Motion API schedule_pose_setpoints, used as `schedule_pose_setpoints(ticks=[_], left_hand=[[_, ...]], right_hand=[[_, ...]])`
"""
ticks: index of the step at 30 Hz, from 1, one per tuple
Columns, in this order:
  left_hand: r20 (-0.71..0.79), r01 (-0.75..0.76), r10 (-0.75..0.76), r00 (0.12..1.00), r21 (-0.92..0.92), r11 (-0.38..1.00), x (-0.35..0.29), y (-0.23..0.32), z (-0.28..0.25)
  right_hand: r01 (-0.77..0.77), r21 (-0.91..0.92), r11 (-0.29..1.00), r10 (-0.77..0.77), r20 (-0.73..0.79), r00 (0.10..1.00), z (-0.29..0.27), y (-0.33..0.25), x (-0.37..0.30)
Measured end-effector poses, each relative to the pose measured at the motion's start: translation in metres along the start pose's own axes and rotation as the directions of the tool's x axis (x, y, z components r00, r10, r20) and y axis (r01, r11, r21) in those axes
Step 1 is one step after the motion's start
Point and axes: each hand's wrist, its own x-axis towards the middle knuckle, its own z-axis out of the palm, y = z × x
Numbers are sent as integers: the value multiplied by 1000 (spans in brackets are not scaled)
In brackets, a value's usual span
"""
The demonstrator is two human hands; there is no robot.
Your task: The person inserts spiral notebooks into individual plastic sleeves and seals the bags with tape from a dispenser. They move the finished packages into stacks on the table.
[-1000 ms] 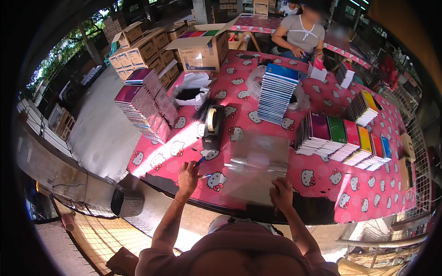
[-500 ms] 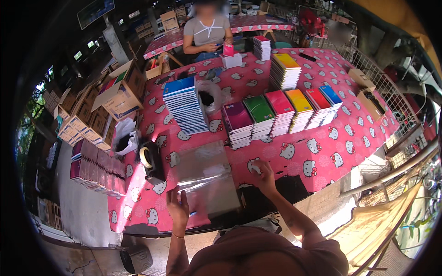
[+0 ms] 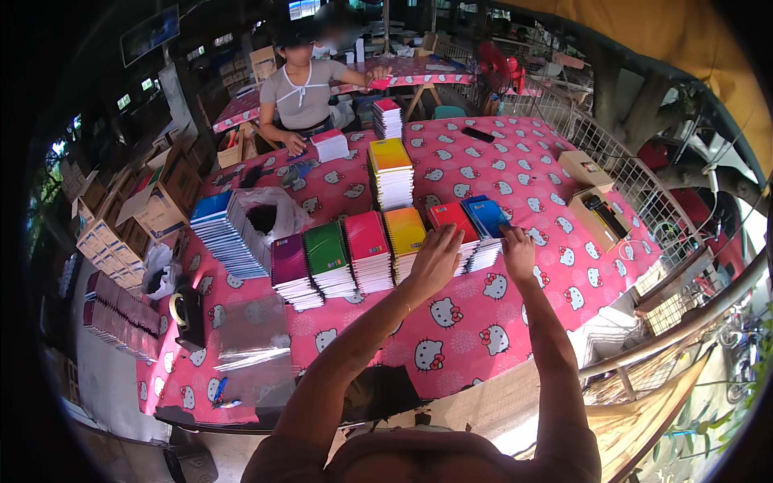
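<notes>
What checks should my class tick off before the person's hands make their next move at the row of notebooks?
1. Left hand at the red notebooks: ok.
2. Right hand at the blue notebooks: ok, by their right side.
3. Firm grip on either stack: cannot tell.
4. Tape dispenser away from both hands: ok, far to their left.
5. Clear plastic in hand: not ok, it lies on the table.

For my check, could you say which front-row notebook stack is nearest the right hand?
The blue stack at the row's right end; the other five stand further left.
</notes>
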Motion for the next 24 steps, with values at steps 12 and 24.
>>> schedule_pose_setpoints(ticks=[12, 24], left_hand=[[231, 185, -152, 961, -128, 974, -53, 52, -113], [-79, 296, -287, 955, 350, 889, -72, -49, -93]], right_hand=[[4, 698, 716, -265, 268, 926, -16, -112, -213], [375, 445, 814, -370, -101, 923, 8, -183, 0]])
